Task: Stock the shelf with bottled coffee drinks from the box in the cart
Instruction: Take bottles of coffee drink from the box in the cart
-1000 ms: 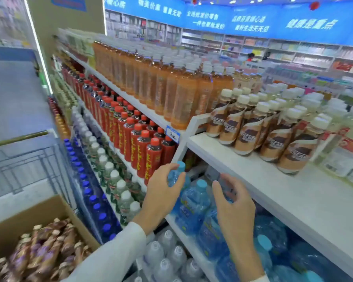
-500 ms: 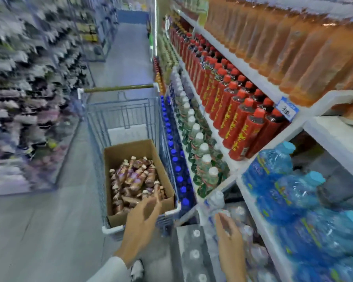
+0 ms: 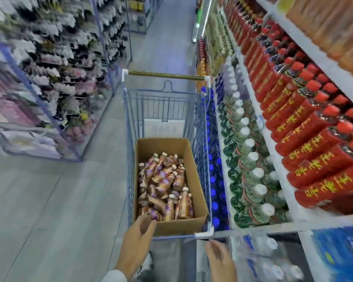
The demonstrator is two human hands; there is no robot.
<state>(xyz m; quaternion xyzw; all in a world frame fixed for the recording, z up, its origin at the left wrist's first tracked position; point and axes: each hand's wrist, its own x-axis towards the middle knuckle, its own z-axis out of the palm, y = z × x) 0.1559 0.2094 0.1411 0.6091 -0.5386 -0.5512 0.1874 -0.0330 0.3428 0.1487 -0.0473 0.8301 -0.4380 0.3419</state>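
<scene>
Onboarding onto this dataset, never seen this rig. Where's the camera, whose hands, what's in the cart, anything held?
No robot and no mechanical grip: a person wears one wide-angle camera on the head, looking forward and down. The left hand reaches, fingers open, over the near edge of a cardboard box in a wire cart; the box holds loose coffee bottles. The right hand is open beside the cart's near corner. Both are empty. On the right stand rows of red-labelled bottles.

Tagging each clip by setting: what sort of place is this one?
Most likely a supermarket aisle: long shelves packed with rows of red-capped bottles, and a wire shopping cart standing in the aisle with a cardboard box of bottled coffee drinks inside.
</scene>
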